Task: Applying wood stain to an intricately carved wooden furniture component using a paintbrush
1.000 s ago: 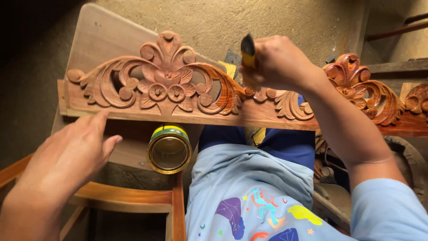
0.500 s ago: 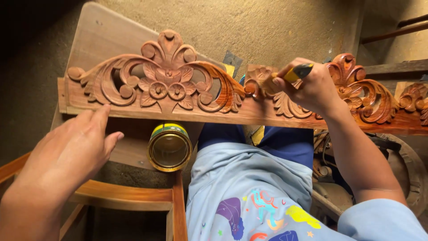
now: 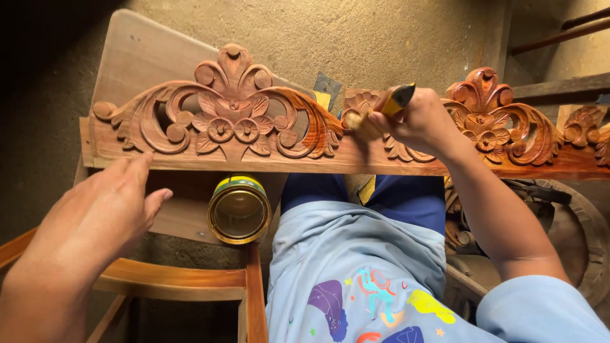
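Holding a yellow-handled brush [image 3: 381, 111] in the right hand [image 3: 422, 121], bristles down-left against the carved wooden panel [image 3: 254, 121], long axis running left to right across the lap. Left hand [image 3: 95, 216] open, fingertips at the panel's lower left edge; open varnish tin [image 3: 239, 209] just below.

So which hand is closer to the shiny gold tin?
Left. The left hand rests on the carved wooden panel just left of the tin. The right hand is up and farther right, holding a brush against the carving.
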